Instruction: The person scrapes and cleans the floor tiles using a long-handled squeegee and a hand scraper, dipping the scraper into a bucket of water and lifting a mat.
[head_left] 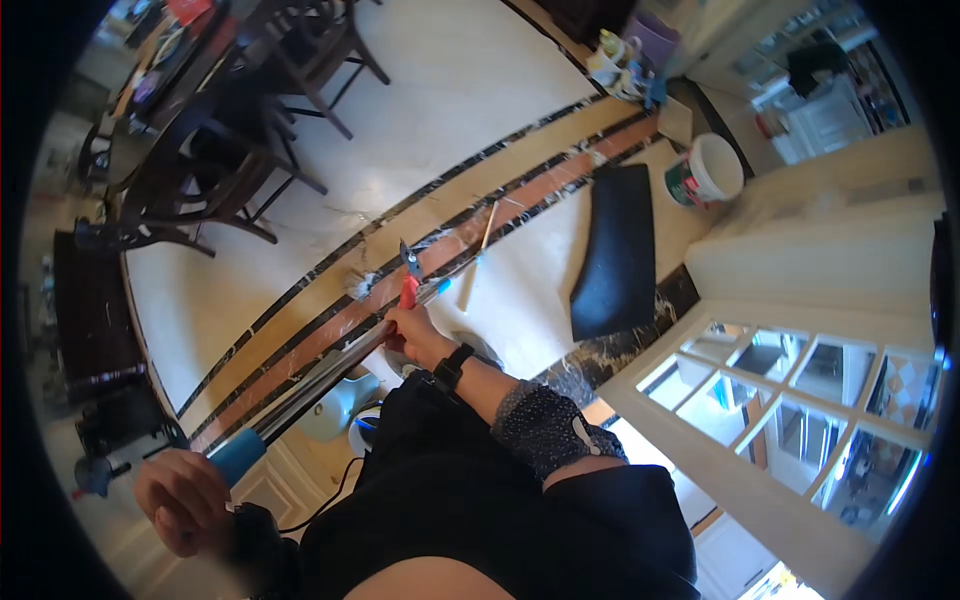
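Observation:
A long metal pole (315, 385) with a blue grip (238, 457) slants across in front of my body. My left hand (182, 495) is closed at the lower end of the blue grip. Farther up, my right hand (415, 335) is wrapped round red-handled pliers (408, 290), their dark jaws pointing away from me. The pole's upper part passes by the same hand, and its blue tip shows just beyond the fingers. How the right fingers share the pole and the pliers is partly hidden. A black watch (453, 367) is on my right wrist.
A thin stick (480, 255) and a black panel (615, 250) lie on the floor. A white bucket (712, 170) stands at the right, near a glass-paned door (790, 400). Dark chairs (215, 170) are at the upper left. A pale green object (340, 405) sits below the pole.

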